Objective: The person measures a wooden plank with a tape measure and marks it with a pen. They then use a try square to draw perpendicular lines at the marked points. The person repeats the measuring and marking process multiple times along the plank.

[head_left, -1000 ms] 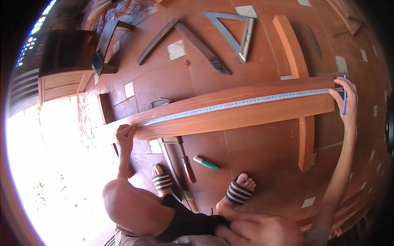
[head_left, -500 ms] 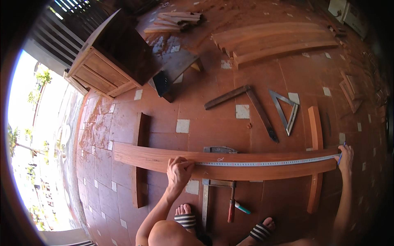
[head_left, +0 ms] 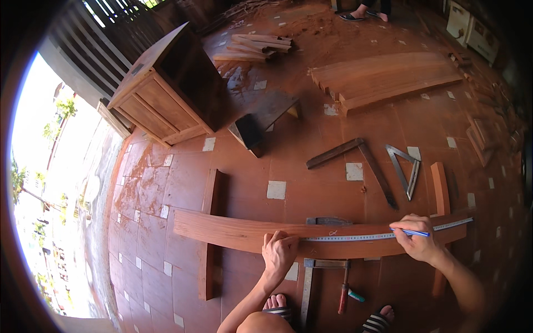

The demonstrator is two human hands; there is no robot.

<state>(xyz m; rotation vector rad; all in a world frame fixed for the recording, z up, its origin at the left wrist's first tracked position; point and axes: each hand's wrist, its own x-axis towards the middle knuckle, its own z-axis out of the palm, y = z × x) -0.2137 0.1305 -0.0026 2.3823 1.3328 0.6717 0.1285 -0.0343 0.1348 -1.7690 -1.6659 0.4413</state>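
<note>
A long reddish wooden board (head_left: pixel 222 227) lies across two wooden supports. Along its top stretches a white tape measure (head_left: pixel 355 238), its far right end sticking out past the board. My left hand (head_left: pixel 279 254) is closed on the tape near the board's middle-left, fingers pinched; the tape's body, if inside, is hidden. A blue pen (head_left: pixel 411 231) is gripped in my right hand (head_left: pixel 420 241), which rests over the tape toward the right, the pen's tip pointing left. Between the hands, a small white mark (head_left: pixel 333 232) shows on the wood.
A metal bar clamp (head_left: pixel 307 288) with a red handle (head_left: pixel 343 298) lies under the board, beside a teal-handled tool (head_left: pixel 356 296). Beyond are a wooden square (head_left: pixel 377 175), a metal triangle square (head_left: pixel 412 180), stacked boards (head_left: pixel 388 80), a low bench (head_left: pixel 272 111) and a cabinet (head_left: pixel 161 105). Someone's feet (head_left: pixel 361 13) stand far off.
My right hand has moved left along the tape from the board's right end, bringing the pen with it. My left hand keeps its hold. The view has shifted, bringing another person's feet into sight.
</note>
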